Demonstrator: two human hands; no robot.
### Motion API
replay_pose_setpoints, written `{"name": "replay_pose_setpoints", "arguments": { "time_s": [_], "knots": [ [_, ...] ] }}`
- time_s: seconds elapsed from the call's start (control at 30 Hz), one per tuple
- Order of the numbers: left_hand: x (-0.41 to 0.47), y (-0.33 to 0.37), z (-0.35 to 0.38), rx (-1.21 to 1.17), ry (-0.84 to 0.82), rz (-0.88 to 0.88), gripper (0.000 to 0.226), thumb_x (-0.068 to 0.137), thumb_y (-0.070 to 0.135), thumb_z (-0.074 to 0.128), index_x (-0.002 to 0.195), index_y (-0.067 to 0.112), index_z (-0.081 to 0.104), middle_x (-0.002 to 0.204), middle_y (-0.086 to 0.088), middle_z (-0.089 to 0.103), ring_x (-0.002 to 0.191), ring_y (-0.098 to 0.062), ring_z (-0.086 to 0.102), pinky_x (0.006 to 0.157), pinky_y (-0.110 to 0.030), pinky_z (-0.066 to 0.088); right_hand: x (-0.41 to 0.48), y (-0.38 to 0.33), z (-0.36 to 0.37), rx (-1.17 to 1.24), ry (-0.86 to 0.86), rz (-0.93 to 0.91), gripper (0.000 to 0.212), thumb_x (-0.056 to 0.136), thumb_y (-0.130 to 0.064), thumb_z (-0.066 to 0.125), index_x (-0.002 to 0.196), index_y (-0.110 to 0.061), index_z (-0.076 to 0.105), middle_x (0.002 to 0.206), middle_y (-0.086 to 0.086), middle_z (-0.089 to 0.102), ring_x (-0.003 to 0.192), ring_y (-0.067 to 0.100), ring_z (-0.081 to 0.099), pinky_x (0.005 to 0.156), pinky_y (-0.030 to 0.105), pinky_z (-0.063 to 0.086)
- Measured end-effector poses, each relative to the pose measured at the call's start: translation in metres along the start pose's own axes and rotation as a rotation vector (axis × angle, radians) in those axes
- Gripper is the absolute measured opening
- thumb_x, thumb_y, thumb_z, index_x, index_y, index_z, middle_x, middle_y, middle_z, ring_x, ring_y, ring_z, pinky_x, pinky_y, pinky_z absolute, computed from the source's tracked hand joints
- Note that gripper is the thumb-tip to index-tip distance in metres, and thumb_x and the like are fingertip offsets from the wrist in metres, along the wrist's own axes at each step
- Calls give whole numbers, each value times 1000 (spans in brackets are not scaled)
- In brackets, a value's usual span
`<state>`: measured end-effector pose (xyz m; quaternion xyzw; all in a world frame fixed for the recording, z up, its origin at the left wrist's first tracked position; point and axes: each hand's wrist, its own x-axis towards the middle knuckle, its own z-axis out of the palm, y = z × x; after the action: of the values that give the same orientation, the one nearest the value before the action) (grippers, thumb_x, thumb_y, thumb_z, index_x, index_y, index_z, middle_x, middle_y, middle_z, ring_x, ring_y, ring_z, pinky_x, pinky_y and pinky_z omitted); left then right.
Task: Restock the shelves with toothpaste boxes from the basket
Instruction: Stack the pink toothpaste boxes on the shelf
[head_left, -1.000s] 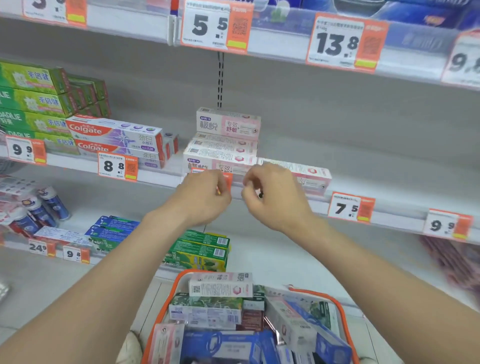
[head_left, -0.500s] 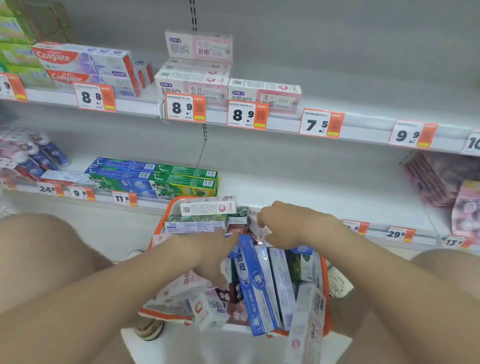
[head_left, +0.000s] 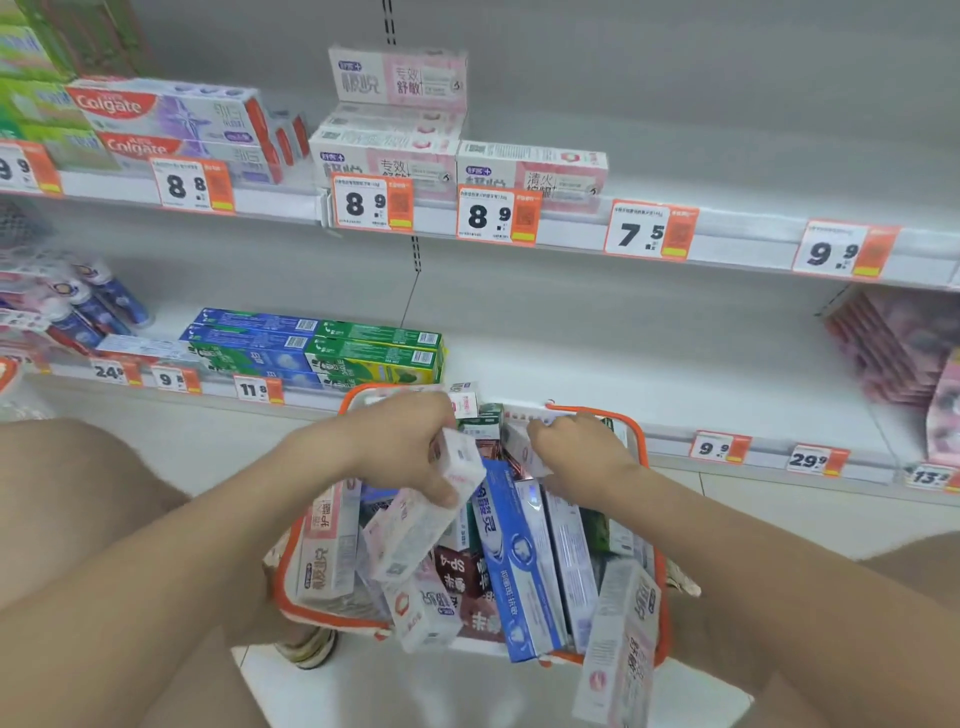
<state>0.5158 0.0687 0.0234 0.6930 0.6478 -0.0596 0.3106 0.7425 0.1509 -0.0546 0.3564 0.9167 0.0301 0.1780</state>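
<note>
Left grip had lifted since the last frame, pinching the top end of a pink-white toothpaste box just above the orange basket. Right grip was in among the other boxes, couldn't tell if holding. Probably light, stiff cardboard; grab mid-length.

The right hand has its fingertips hidden among boxes in the basket.

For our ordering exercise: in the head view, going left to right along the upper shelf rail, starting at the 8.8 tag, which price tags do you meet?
8.8 tag → first 8.9 tag → second 8.9 tag → 7.5 tag → 9.9 tag
</note>
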Motion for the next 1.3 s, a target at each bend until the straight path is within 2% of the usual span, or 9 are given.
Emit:
{"name": "replay_pose_setpoints", "arguments": {
  "time_s": [0.13, 0.3, 0.43, 0.5, 0.77, 0.93, 1.0, 1.1, 1.3],
  "knots": [
    [0, -1, -26, -353, 231, -1, 58, 67, 32, 99, 111, 29, 62, 106, 10, 68, 89, -11, 71, 79, -33, 58, 7, 7, -41, 224, 229, 58, 47, 88, -49, 69, 118, -14, 60, 98, 4, 71, 92, 29, 67, 76, 36, 47],
    [3, 7, -40, -530, 558, 20, 51, 74, 31, 92, 115, 35, 63, 109, 16, 69, 88, -3, 67, 80, -31, 57, -3, 31, -108, 946, 495, 39, 28, 98, -46, 67, 116, -25, 70, 99, -8, 74, 89, 13, 69, 83, 35, 56],
    [-1, 19, -56, -734, 753, 75, 48, 81, 46, 86, 120, 38, 60, 101, 17, 77, 87, -8, 73, 79, -41, 60, -12, 28, -141, 1662, 539, 196, 41, 95, -48, 72, 117, -14, 74, 101, 15, 79, 99, 39, 74, 96, 55, 59],
    [-3, 23, -62, -867, 745, 103, 46, 82, 47, 86, 119, 33, 62, 101, 13, 79, 88, -11, 77, 82, -40, 60, -13, 20, -150, 1790, 498, 224, 56, 89, -54, 74, 106, 0, 77, 97, 19, 79, 98, 41, 75, 98, 54, 58],
    [1, 34, -66, -1268, 629, 118, 80, 71, 51, 82, 131, 17, 43, 114, -1, 77, 103, -14, 76, 78, -31, 62, 0, 10, -155, 1937, 421, 274, 71, 91, -63, 68, 114, 4, 74, 105, 18, 79, 99, 35, 77, 93, 53, 61],
    [10, 23, -71, -1341, 583, 80, 90, 75, 59, 88, 137, 9, 47, 123, -10, 75, 108, -27, 76, 92, -53, 61, 5, 7, -157, 1783, 486, 273, 87, 73, -71, 80, 109, 7, 66, 102, 20, 78, 89, 23, 78, 84, 37, 57],
    [12, 17, -73, -1378, 541, 88, 84, 79, 55, 84, 140, 7, 51, 126, -13, 74, 112, -33, 74, 98, -59, 57, 4, 13, -162, 1727, 556, 293, 67, 74, -58, 85, 109, -5, 63, 93, 11, 80, 82, 21, 79, 72, 35, 59],
    [15, 12, -80, -1362, 587, 32, 62, 88, 45, 73, 136, 10, 56, 122, -9, 75, 110, -28, 75, 100, -58, 56, 4, 29, -171, 1438, 636, 332, 68, 64, -66, 89, 110, -28, 58, 86, 8, 79, 77, 22, 79, 68, 43, 63],
    [11, 3, -108, -1130, 925, -26, 27, 106, 31, 58, 130, 30, 46, 112, 1, 71, 105, -24, 71, 91, -47, 58, 3, 65, -192, 1557, 750, 374, 31, 98, -32, 71, 126, -20, 65, 91, 12, 79, 73, 24, 77, 66, 50, 66]
  ]
}}
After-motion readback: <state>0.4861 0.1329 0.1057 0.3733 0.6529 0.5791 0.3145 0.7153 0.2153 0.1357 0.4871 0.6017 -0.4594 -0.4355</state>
